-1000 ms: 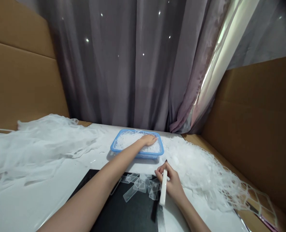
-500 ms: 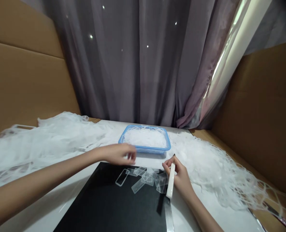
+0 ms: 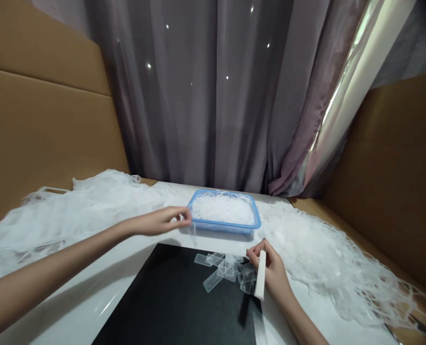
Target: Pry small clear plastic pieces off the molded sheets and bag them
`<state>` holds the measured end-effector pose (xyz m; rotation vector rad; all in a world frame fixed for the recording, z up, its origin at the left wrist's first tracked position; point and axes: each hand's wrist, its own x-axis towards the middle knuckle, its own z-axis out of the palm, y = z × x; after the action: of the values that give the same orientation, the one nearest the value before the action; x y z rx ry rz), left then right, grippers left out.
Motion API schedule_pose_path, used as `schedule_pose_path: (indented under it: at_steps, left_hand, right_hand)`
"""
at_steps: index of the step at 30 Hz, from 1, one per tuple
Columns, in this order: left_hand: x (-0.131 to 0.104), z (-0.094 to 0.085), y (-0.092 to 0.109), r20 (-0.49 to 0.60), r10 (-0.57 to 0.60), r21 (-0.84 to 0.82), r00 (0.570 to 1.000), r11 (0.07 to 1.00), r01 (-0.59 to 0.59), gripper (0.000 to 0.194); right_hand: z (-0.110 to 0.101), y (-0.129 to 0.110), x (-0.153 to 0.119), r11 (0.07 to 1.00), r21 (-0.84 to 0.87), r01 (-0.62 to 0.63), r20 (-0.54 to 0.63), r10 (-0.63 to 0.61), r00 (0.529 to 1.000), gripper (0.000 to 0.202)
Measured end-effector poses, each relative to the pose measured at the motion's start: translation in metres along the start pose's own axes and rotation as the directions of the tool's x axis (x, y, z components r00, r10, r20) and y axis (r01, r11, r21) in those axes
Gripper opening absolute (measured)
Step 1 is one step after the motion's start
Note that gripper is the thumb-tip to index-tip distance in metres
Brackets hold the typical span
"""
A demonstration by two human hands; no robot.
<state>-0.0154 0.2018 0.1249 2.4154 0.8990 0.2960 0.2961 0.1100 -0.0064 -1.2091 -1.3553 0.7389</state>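
A white table (image 3: 103, 304) (glossy) carries a blue basket (image 3: 227, 224), black board (image 3: 184, 297) and white heaps (image 3: 324, 258)

Shows basket (image 3: 227, 224) near far edge of table (image 3: 72, 326), heaps (image 3: 328, 258) along left and right edges, pieces (image 3: 229, 268) near far-right corner of board (image 3: 177, 302).

A clear strip (image 3: 194, 233), pinched by the left hand (image 3: 162, 221), is smeared by blur; the white tool (image 3: 260, 278) is partly hidden by the right hand (image 3: 273, 268), and the black board (image 3: 177, 302) is sliced off below, both forearms (image 3: 54, 269) likewise cropped!
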Motion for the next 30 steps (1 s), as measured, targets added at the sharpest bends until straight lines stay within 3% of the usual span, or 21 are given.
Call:
schedule_pose_path:
  at_steps: [2, 4, 12, 16, 19, 24, 27, 30]
  left_hand:
    - [0.016, -0.012, -0.011, -0.19, 0.007, 0.041, 0.982, 0.999, 0.001, 0.026]
    - [0.031, -0.017, -0.024, -0.281, 0.014, 0.083, 0.96, 0.996, 0.01, 0.026]
    - [0.065, -0.003, -0.066, -0.206, 0.11, 0.254, 0.972, 0.966, -0.056, 0.021]
    - [0.072, 0.01, -0.067, -0.214, 0.18, 0.322, 0.96, 0.941, -0.105, 0.025]
    - [0.072, 0.015, -0.063, -0.101, 0.188, 0.308, 0.977, 0.94, -0.149, 0.03]
    - [0.072, 0.006, -0.062, -0.035, 0.147, 0.274, 0.989, 0.953, -0.132, 0.026]
    - [0.085, -0.003, -0.064, -0.093, 0.14, 0.286, 0.986, 0.952, -0.109, 0.023]
    - [0.114, -0.007, -0.069, -0.253, 0.121, 0.298, 0.96, 0.954, -0.041, 0.026]
  right_hand:
    - [-0.001, 0.001, 0.0, 1.0, -0.001, -0.003, -0.001, 0.003, 1.0, 0.037]
    - [-0.003, 0.001, 0.0, 1.0, -0.008, -0.004, 0.0, 0.004, 1.0, 0.037]
    - [-0.006, 0.0, 0.0, 1.0, -0.018, -0.012, -0.006, 0.012, 1.0, 0.034]
    - [-0.007, -0.001, 0.001, 1.0, -0.025, -0.008, -0.011, 0.008, 1.0, 0.033]
    - [-0.007, -0.001, 0.001, 0.999, -0.033, -0.012, -0.012, 0.011, 1.0, 0.033]
    - [-0.007, 0.002, 0.001, 0.999, -0.033, -0.003, -0.014, 0.002, 1.0, 0.032]
    - [-0.004, 0.004, 0.003, 1.0, -0.02, -0.008, -0.014, 0.008, 1.0, 0.032]
    - [-0.002, 0.007, 0.004, 1.0, -0.013, -0.021, -0.001, 0.021, 1.0, 0.031]
